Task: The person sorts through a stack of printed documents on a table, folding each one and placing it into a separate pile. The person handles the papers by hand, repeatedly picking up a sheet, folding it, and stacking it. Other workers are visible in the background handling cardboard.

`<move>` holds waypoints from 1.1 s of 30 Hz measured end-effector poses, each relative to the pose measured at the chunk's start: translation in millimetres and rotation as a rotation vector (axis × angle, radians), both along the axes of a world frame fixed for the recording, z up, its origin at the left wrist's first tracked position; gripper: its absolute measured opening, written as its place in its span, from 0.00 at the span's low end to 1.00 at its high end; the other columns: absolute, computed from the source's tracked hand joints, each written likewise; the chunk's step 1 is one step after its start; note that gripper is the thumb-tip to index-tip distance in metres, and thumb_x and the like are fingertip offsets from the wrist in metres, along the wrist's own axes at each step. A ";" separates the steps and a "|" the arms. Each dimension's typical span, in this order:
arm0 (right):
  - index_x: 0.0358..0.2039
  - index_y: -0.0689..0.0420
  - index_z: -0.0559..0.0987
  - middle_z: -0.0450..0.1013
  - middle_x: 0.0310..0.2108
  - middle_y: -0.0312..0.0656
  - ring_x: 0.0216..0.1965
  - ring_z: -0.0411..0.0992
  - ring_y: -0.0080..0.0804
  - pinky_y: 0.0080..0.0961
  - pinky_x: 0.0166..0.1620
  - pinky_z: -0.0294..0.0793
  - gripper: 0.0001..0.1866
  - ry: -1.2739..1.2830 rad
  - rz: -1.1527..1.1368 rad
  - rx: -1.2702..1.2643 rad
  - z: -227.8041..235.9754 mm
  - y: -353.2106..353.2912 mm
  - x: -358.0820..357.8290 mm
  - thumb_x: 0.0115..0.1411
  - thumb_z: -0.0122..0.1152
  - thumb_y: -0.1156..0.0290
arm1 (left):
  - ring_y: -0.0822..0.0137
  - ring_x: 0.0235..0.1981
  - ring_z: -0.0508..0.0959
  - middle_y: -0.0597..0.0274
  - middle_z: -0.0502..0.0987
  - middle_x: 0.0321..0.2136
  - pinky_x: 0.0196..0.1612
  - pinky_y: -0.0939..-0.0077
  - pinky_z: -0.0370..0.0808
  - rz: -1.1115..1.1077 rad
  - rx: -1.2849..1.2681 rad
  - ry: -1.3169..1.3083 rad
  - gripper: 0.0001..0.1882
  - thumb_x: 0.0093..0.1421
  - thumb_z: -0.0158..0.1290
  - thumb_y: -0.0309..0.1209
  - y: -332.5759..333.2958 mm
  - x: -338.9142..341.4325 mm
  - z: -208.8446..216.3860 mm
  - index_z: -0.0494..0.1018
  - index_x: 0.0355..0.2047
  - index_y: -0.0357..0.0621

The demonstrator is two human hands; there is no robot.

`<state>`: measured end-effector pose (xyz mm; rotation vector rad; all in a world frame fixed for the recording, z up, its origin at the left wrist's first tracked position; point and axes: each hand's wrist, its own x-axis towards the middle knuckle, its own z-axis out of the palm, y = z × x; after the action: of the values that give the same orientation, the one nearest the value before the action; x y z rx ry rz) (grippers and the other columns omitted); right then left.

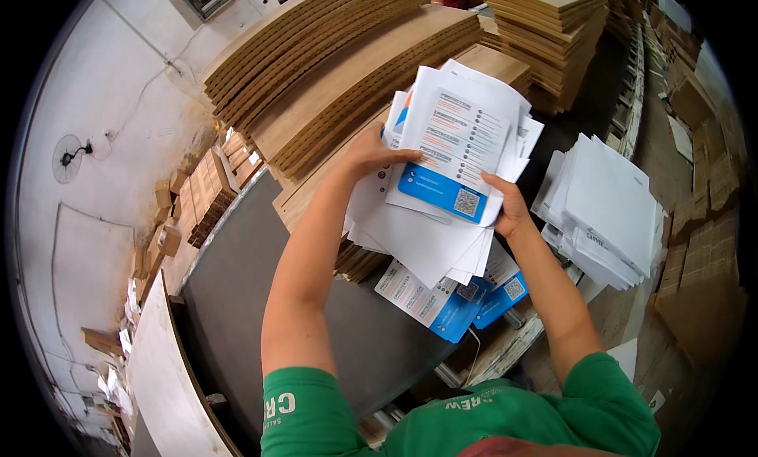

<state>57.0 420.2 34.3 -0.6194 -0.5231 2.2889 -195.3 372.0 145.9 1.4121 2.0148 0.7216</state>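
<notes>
My left hand [377, 151] grips the left side of a loose bundle of paper sheets, its thumb pressed on the front. On the bundle's top lies a white and blue leaflet [462, 153] with printed lines and a square code. Along the lower right edge, my right hand [510, 207] pinches the same bundle. White sheets [418, 240] fan out below, overlapping one another. Beneath them rest more blue and white leaflets [442, 307]. The fingers behind the bundle are hidden.
Stacked brown boards [332, 70] stand ahead, with another board stack [545, 39] at the far right. A pile of white papers [604, 208] lies to the right. Below is a dark conveyor belt [237, 260]. Flat cardboard [703, 228] lines the right side; a wall fan [71, 157] is at left.
</notes>
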 end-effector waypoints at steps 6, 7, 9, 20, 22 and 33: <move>0.53 0.69 0.65 0.69 0.47 0.54 0.47 0.71 0.41 0.33 0.49 0.74 0.26 0.022 0.131 0.178 10.8 -21.9 3.5 0.53 0.58 0.77 | 0.59 0.40 0.77 0.46 0.75 0.41 0.44 0.68 0.73 0.186 0.160 -0.216 0.39 0.36 0.69 0.29 -50.1 0.1 2.8 0.66 0.50 0.33; 0.52 0.69 0.66 0.69 0.47 0.55 0.47 0.71 0.42 0.34 0.48 0.75 0.26 0.007 0.146 0.198 16.7 -30.3 7.7 0.52 0.61 0.78 | 0.61 0.38 0.77 0.49 0.76 0.38 0.44 0.70 0.72 0.190 0.130 -0.362 0.35 0.37 0.68 0.28 -72.0 2.9 7.2 0.68 0.48 0.32; 0.51 0.69 0.67 0.70 0.46 0.55 0.47 0.71 0.41 0.34 0.48 0.75 0.27 0.005 0.205 0.324 37.4 -55.6 11.6 0.51 0.62 0.78 | 0.61 0.37 0.78 0.51 0.77 0.37 0.45 0.69 0.72 0.223 0.108 -0.336 0.33 0.37 0.68 0.27 -123.0 3.7 2.0 0.70 0.45 0.34; 0.46 0.60 0.74 0.74 0.42 0.41 0.45 0.69 0.29 0.26 0.51 0.67 0.22 -0.154 0.742 0.859 26.6 -217.5 -47.0 0.49 0.68 0.72 | 0.64 0.43 0.74 0.59 0.75 0.41 0.47 0.70 0.71 0.712 0.487 -0.566 0.36 0.36 0.69 0.28 -441.8 64.5 -73.0 0.69 0.48 0.37; 0.45 0.58 0.75 0.74 0.42 0.39 0.45 0.69 0.28 0.26 0.51 0.67 0.21 -0.171 0.783 0.920 29.0 -241.3 -54.3 0.50 0.67 0.72 | 0.66 0.40 0.75 0.60 0.76 0.38 0.45 0.70 0.73 0.803 0.557 -0.523 0.30 0.36 0.69 0.27 -470.4 82.4 -75.9 0.72 0.43 0.37; 0.46 0.58 0.75 0.74 0.42 0.40 0.44 0.70 0.30 0.27 0.49 0.70 0.23 -0.434 0.863 1.334 -16.5 -247.9 -32.7 0.48 0.67 0.75 | 0.65 0.39 0.74 0.62 0.76 0.37 0.44 0.71 0.71 0.897 0.557 -0.094 0.26 0.38 0.69 0.29 -493.7 137.6 -170.4 0.74 0.40 0.40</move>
<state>24.2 172.3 17.8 -0.1518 -2.5788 1.7845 -57.7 -121.7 -24.5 0.6093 2.4485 1.7895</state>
